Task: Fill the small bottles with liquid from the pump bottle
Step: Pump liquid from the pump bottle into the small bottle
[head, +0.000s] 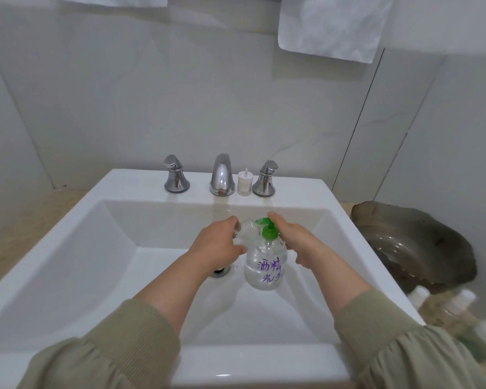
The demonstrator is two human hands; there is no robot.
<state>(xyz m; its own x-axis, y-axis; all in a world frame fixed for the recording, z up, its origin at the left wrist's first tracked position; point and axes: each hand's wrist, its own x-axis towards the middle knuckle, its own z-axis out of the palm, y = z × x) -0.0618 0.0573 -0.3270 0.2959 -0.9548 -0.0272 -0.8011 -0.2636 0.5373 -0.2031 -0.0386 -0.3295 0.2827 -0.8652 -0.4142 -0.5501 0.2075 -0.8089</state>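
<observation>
- Fingers (232, 221) of left hand (219, 244) were curled round small bottle (247, 231), held against the green pump head (268, 230); mouth-to-nozzle alignment couldn't be told.
- Right hand (292, 237) curved over the pump head, lower fingers beside pump bottle (265, 265), which stood in sink (264, 357) basin, just right of drain (220, 272).
- Judged best: seat mouth under nozzle, press slow strokes, keep base steady.
- Purple handwriting read "酒精"; second line likely "洗手". No brand seen.

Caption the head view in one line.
Over a white sink, left hand holds a small clear bottle at the nozzle of the pump bottle, right hand on its green head.
</observation>
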